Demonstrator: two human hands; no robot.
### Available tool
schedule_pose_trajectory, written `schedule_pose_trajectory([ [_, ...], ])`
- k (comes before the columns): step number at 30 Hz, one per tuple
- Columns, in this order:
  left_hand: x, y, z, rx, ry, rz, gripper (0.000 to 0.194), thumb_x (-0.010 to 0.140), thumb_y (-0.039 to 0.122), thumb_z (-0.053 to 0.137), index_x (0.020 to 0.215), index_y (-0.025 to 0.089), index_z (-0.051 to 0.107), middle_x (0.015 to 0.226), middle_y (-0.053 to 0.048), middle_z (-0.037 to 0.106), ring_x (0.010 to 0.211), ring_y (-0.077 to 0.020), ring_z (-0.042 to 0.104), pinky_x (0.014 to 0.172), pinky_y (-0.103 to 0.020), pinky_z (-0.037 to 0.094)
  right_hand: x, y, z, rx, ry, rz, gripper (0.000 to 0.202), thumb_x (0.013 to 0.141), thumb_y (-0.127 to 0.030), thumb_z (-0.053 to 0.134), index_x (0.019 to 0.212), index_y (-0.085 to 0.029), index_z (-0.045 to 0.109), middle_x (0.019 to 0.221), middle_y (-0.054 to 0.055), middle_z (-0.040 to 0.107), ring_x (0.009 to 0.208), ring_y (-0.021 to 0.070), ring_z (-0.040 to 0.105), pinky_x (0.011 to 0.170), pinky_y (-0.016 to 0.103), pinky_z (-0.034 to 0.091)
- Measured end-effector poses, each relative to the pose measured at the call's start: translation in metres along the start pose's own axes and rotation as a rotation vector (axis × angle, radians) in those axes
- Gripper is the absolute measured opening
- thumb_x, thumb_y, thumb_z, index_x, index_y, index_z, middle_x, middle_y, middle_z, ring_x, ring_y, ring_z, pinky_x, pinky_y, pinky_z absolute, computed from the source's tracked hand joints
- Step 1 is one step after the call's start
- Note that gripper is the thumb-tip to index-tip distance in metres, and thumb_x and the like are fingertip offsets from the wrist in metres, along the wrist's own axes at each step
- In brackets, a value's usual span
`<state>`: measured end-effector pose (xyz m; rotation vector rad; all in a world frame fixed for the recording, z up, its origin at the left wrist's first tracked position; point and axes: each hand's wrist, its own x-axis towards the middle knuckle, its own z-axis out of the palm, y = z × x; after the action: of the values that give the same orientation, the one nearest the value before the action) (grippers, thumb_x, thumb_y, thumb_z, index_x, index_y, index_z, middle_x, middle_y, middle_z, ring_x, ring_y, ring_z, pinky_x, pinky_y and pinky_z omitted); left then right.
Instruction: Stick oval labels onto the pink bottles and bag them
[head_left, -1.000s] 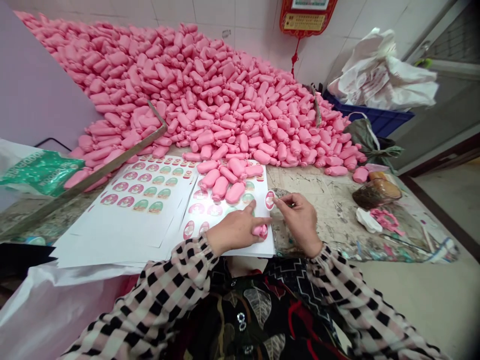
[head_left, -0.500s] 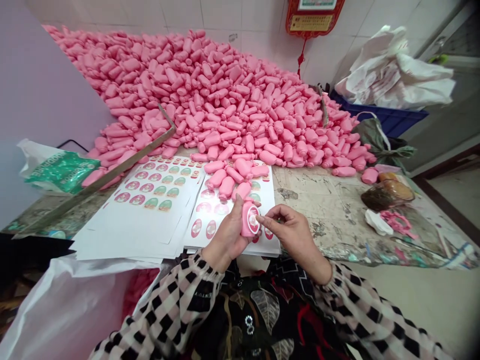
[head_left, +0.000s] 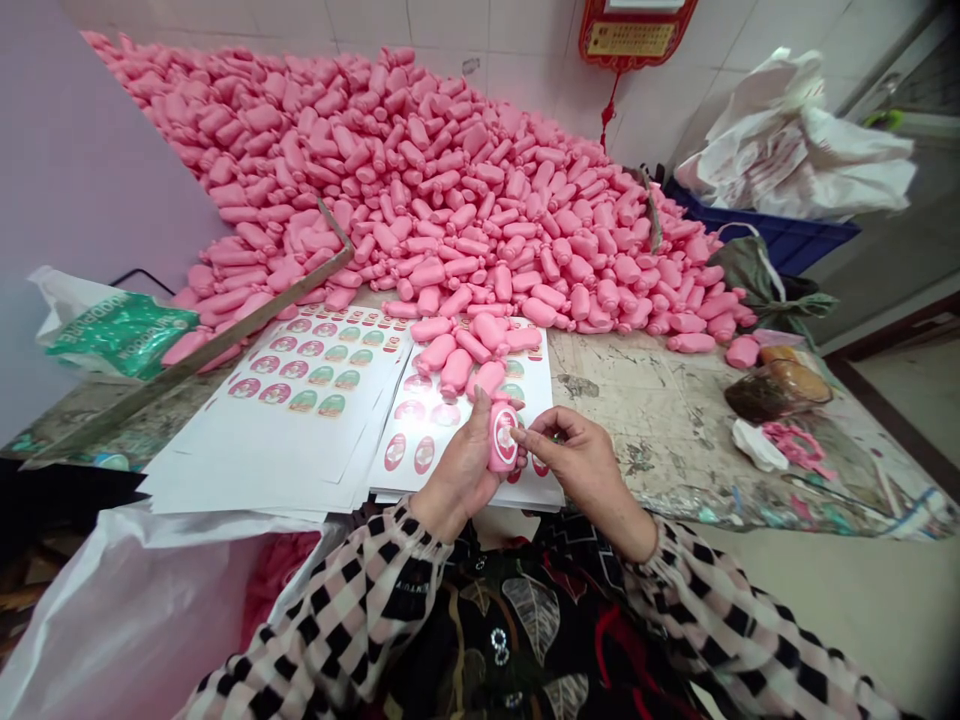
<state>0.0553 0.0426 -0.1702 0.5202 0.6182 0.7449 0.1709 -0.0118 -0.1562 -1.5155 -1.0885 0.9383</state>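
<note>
My left hand [head_left: 463,468] is wrapped round a small pink bottle [head_left: 502,436] that has a red and white oval label on its front. The fingers of my right hand [head_left: 581,462] are bent together, with a fingertip touching the label's right side; whether they pinch anything is too small to tell. Beneath the hands lies a stack of sticker sheets [head_left: 397,480] with red and green oval stickers. Several loose pink bottles [head_left: 455,372] rest on the stack's upper part, just beyond my left hand. A second pile of sticker sheets [head_left: 262,460] lies to the left.
A large heap of pink bottles [head_left: 420,190] fills the back of the worktable [head_left: 622,400]. A wooden strip [head_left: 247,325] crosses the left side. Right are a brown jar [head_left: 776,388] and a blue crate [head_left: 787,240]. An open white bag [head_left: 150,600] sits at the lower left.
The bottle in my left hand has turned slightly, so its label faces more toward the camera. My right hand remains at the label's right side. The camera view has shifted a little.
</note>
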Motion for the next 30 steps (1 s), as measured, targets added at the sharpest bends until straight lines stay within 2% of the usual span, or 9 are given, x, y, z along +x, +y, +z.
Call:
schedule_pose_trajectory([
  [7, -0.006, 0.005, -0.004, 0.123, -0.085, -0.016, 0.047, 0.081, 0.059, 0.047, 0.104, 0.018, 0.052, 0.07, -0.001, 0.056, 0.056, -0.0136, 0.056, 0.05, -0.027, 0.047, -0.001, 0.008, 0.001, -0.148, 0.023, -0.011, 0.028, 0.077, -0.047, 0.061, 0.071, -0.02, 0.059, 0.055, -0.001, 0.062, 0.05, 0.0144, 0.056, 0.052, 0.026, 0.042],
  [11, -0.016, 0.016, -0.009, 0.235, -0.22, -0.075, 0.045, 0.073, 0.028, 0.069, 0.11, 0.021, 0.044, 0.077, 0.0, 0.059, 0.067, -0.0141, 0.06, 0.061, -0.027, 0.049, -0.007, 0.004, -0.005, -0.415, 0.057, -0.159, 0.026, 0.081, -0.045, 0.057, 0.075, -0.021, 0.063, 0.071, 0.001, 0.064, 0.064, 0.015, 0.058, 0.058, 0.025, 0.041],
  [14, -0.022, 0.022, -0.013, 0.25, -0.233, -0.121, 0.045, 0.069, 0.011, 0.068, 0.104, 0.02, 0.042, 0.084, -0.002, 0.061, 0.067, -0.0142, 0.062, 0.069, -0.032, 0.05, -0.006, 0.001, -0.016, -0.556, 0.055, -0.215, 0.024, 0.081, -0.043, 0.057, 0.076, -0.021, 0.064, 0.077, 0.001, 0.063, 0.068, 0.0143, 0.056, 0.06, 0.025, 0.038],
  [18, -0.027, 0.021, -0.01, 0.273, -0.223, -0.19, 0.043, 0.071, 0.012, 0.065, 0.102, 0.02, 0.036, 0.091, -0.006, 0.063, 0.07, -0.0172, 0.066, 0.073, -0.039, 0.052, -0.001, 0.002, -0.018, -0.24, 0.034, -0.007, 0.032, 0.068, -0.046, 0.07, 0.085, -0.02, 0.062, 0.071, -0.001, 0.059, 0.057, 0.0116, 0.051, 0.053, 0.024, 0.038],
  [20, -0.031, 0.018, -0.005, 0.325, -0.262, -0.271, 0.046, 0.073, 0.019, 0.064, 0.105, 0.021, 0.031, 0.086, -0.005, 0.063, 0.063, -0.0178, 0.066, 0.064, -0.038, 0.054, -0.002, 0.002, -0.01, 0.016, -0.052, 0.131, 0.041, 0.062, -0.046, 0.075, 0.089, -0.019, 0.059, 0.066, -0.003, 0.056, 0.048, 0.0096, 0.047, 0.046, 0.023, 0.037],
  [22, -0.036, 0.015, -0.001, 0.401, -0.274, -0.319, 0.048, 0.075, 0.024, 0.063, 0.106, 0.022, 0.027, 0.081, -0.005, 0.063, 0.054, -0.0159, 0.063, 0.05, -0.031, 0.052, -0.006, 0.0, 0.0, 0.231, -0.151, 0.235, 0.039, 0.064, -0.045, 0.074, 0.087, -0.019, 0.057, 0.061, -0.005, 0.054, 0.041, 0.0079, 0.042, 0.039, 0.021, 0.032],
  [24, -0.044, 0.015, -0.001, 0.477, -0.24, -0.32, 0.051, 0.074, 0.023, 0.064, 0.106, 0.022, 0.024, 0.078, -0.004, 0.062, 0.05, -0.0132, 0.059, 0.041, -0.023, 0.047, -0.011, -0.002, 0.008, 0.373, -0.204, 0.263, 0.033, 0.066, -0.042, 0.073, 0.084, -0.018, 0.058, 0.064, -0.004, 0.057, 0.045, 0.0081, 0.046, 0.042, 0.021, 0.035],
  [28, -0.078, 0.033, -0.01, 0.55, -0.224, -0.345, 0.057, 0.07, 0.015, 0.063, 0.109, 0.025, 0.022, 0.086, -0.002, 0.06, 0.049, -0.0097, 0.055, 0.039, -0.02, 0.045, -0.015, -0.003, 0.007, 0.345, -0.32, 0.216, 0.027, 0.066, -0.037, 0.074, 0.081, -0.017, 0.064, 0.079, -0.001, 0.062, 0.071, 0.0107, 0.055, 0.068, 0.024, 0.044],
  [30, -0.103, 0.052, -0.019, 0.587, -0.176, -0.347, 0.062, 0.07, 0.014, 0.062, 0.114, 0.029, 0.022, 0.093, -0.002, 0.059, 0.05, -0.0089, 0.054, 0.041, -0.021, 0.045, -0.01, 0.002, -0.003, 0.207, -0.337, 0.189, 0.031, 0.066, -0.039, 0.073, 0.087, -0.017, 0.065, 0.079, 0.0, 0.062, 0.071, 0.012, 0.055, 0.067, 0.026, 0.044],
])
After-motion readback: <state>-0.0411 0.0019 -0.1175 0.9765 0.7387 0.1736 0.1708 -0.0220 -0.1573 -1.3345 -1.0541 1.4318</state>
